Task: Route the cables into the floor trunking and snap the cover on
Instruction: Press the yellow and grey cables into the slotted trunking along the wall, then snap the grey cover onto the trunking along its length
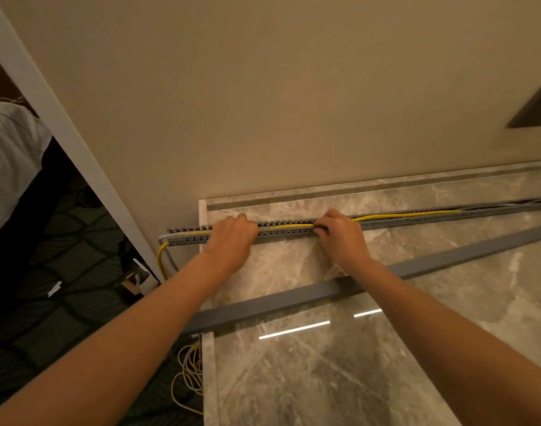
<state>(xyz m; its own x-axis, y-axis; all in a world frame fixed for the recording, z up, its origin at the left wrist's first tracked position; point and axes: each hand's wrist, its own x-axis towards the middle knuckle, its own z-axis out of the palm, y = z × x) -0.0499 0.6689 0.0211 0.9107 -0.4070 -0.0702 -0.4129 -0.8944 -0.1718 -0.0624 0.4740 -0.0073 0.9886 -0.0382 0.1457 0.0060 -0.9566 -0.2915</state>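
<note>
A grey slotted trunking [284, 231] lies open on the marble floor, parallel to the beige wall. A yellow cable [395, 215] and a grey one run inside it and curl out of its left end [162, 256]. My left hand [230, 239] rests fingers-down on the trunking near its left end, pressing on the cables. My right hand [339, 233] pinches the yellow cable over the channel a little farther right. The long grey cover [324, 292] lies loose on the floor, slanting under both forearms.
A white door frame [63, 124] stands at the left, with dark patterned carpet [48, 287] beyond it. Loose yellow and grey cable loops [190, 370] lie by the marble edge at the bottom. A dark plate [533, 107] sits on the wall at the right.
</note>
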